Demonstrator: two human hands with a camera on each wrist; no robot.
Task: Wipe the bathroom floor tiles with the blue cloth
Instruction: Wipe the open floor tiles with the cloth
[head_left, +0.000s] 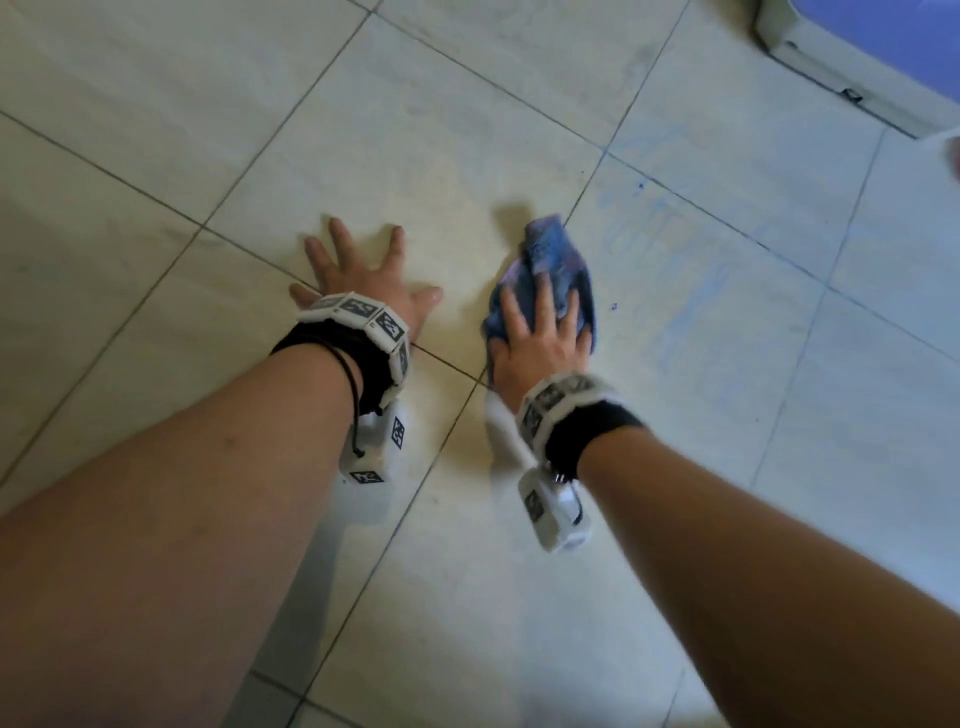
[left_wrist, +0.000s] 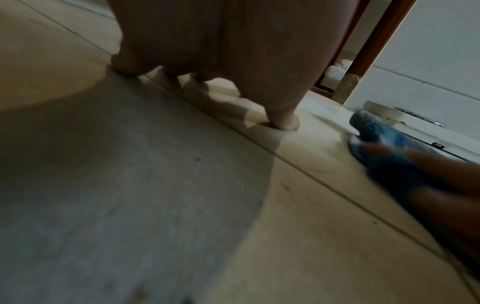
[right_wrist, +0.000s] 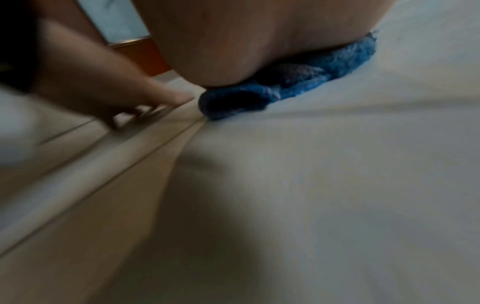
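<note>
A crumpled blue cloth (head_left: 550, 265) lies on the pale floor tiles (head_left: 426, 156) in the middle of the head view. My right hand (head_left: 545, 332) presses flat on its near half, fingers straight and spread over the fabric. In the right wrist view the cloth (right_wrist: 298, 82) bulges out from under my palm. My left hand (head_left: 358, 270) rests flat on the bare tile to the left of the cloth, fingers splayed, holding nothing. The left wrist view shows its fingertips (left_wrist: 283, 123) on the floor and the cloth (left_wrist: 384, 144) off to the right.
Faint bluish wipe streaks (head_left: 691, 260) mark the tiles right of the cloth. A white low fixture base (head_left: 852, 67) sits at the far right corner. A brown door frame (left_wrist: 376, 39) stands beyond the hands. Dark grout lines cross the floor.
</note>
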